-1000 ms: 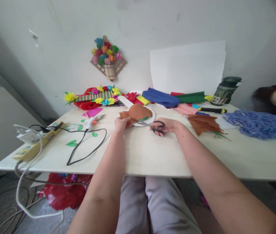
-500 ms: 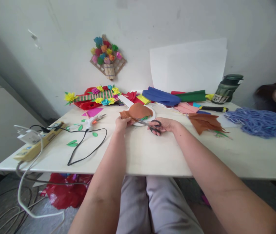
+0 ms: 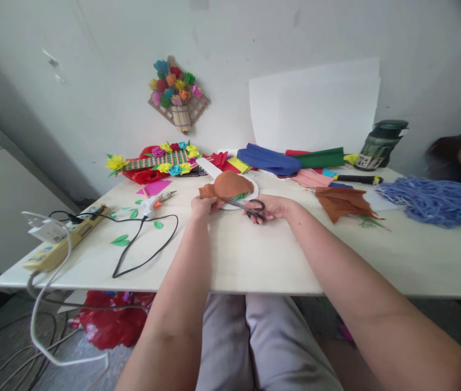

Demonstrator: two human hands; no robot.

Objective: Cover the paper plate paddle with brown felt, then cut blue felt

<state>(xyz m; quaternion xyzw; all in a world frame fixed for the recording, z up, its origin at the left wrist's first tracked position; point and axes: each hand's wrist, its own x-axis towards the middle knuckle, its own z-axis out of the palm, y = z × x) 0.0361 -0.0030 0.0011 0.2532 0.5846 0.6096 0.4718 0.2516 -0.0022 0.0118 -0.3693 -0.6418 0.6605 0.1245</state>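
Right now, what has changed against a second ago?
The right hand has moved the scissors slightly left, toward the left hand. Nothing was grasped or released. The left hand still pinches the brown crepe paper; the glue gun lies where it was.

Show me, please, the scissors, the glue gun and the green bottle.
Scissors [image 3: 237, 205]: head view, on the blades.
Glue gun [image 3: 148, 208]: head view, on its white body.
Green bottle [image 3: 378, 145]: head view, on its side below the lid.

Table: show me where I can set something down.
Bare room: the table's front right, between the right forearm and the blue yarn; also the front middle, between that arm and the left forearm, nearer than the scissors. Crowded: the back, with the blue roll; the left, with glue gun and power strip.
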